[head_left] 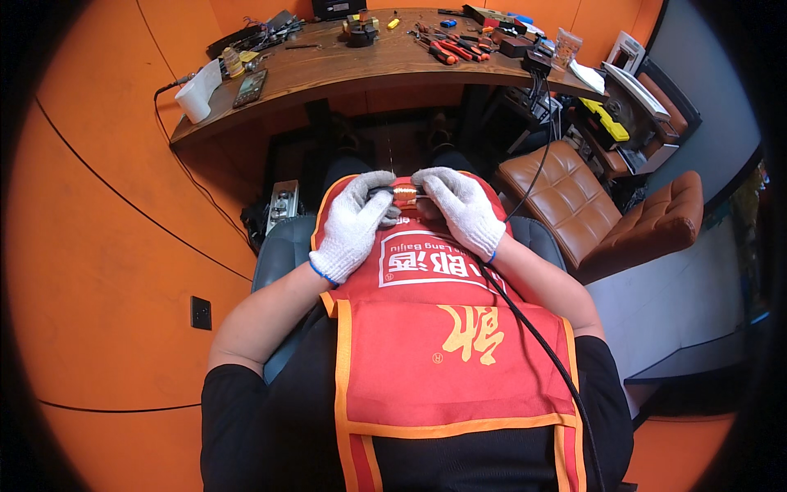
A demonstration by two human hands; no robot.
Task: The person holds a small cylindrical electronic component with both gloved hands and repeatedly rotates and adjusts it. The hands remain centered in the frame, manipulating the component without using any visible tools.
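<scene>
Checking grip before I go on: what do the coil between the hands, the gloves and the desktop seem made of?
Coil: probably copper wire, shiny, from its orange-gold gleam and banding.
Gloves: likely knitted fabric, matt white, with a coarse texture.
Desktop: wood or wood-look laminate, lightly glossy; brown grain shows.

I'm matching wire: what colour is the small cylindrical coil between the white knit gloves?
The coil is shiny copper; see head view.

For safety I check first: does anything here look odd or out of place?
Nothing looks clearly spilled or broken. The pliers lie jumbled on the table, and the black cable runs loosely over the red apron by the right hand, where it might snag.
</scene>
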